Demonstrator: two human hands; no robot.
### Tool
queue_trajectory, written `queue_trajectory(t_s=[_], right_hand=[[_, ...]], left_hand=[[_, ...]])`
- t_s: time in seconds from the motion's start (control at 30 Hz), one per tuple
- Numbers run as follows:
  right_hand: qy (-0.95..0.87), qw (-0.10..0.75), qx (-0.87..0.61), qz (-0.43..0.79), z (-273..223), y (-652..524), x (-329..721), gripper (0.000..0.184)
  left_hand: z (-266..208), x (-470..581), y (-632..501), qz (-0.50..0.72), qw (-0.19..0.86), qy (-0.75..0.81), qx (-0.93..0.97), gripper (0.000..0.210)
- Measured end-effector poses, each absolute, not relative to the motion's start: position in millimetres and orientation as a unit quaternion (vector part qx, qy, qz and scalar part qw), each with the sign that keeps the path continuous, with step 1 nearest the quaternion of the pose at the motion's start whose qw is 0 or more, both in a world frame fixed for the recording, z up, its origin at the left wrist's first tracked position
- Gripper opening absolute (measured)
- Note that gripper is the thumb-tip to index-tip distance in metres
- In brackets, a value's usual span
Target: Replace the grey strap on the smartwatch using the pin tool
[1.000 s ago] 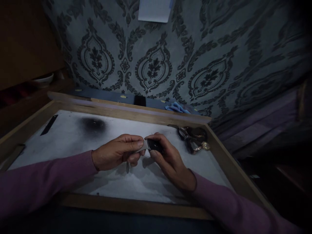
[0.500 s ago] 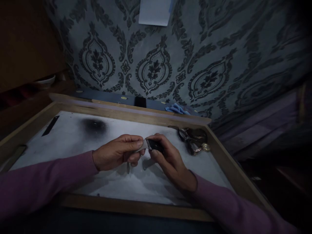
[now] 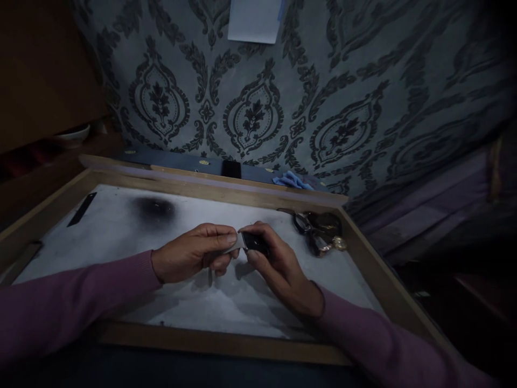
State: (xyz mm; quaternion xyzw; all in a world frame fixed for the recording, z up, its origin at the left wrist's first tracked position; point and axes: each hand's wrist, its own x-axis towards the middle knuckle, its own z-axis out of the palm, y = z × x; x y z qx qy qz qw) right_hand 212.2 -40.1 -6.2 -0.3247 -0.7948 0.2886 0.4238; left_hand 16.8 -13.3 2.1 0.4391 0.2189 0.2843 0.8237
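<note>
Pinching a pale flat piece (image 3: 239, 241) between thumb and fingers, the left hand (image 3: 196, 252) meets the right hand (image 3: 280, 267) above the middle of a wooden tray (image 3: 226, 345), as the head view shows. Its grip is narrow, the thumb lying on top and the other fingers curled below. The right hand holds a dark piece (image 3: 256, 243), thumb along the near side and forefinger along the far side. The two pieces meet end to end between the hands; whether they are joined cannot be told. Both hands are raised over a white sheet (image 3: 226, 307) that lines the tray, and both arms wear purple sleeves (image 3: 105, 280) and reach in over the near edge.

Toward the far right corner of the tray lies a heap of dark bands (image 3: 326, 222), with a round gold-coloured thing (image 3: 339, 243) at its near right side. A black strip (image 3: 82, 209) lies aslant by the far left corner, and a long flat thing (image 3: 22, 261) lies along the left edge, too dim to make out. A sooty black smudge (image 3: 155, 207) marks the sheet near the far edge. Just past that edge are a black rectangular thing (image 3: 231, 168) and, farther right, a crumpled blue cloth (image 3: 291, 180). Behind rises a patterned wall (image 3: 202, 110) bearing a white paper (image 3: 253, 21).
</note>
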Motion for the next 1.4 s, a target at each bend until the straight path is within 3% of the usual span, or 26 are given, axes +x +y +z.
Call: queue_trajectory(t_s=[0.87,1.4], right_hand=[[-0.805,0.422,-0.314,0.275,-2.4,-42.7,211.8,0.017],[-0.746,0.436,-0.332,0.379,-3.5,-38.8,212.1,0.023]], left_hand=[[5.0,16.0,-13.7,0.266,0.808,0.233,0.471,0.028],[4.8,15.8,-12.3,0.273,0.821,0.236,0.442,0.030]])
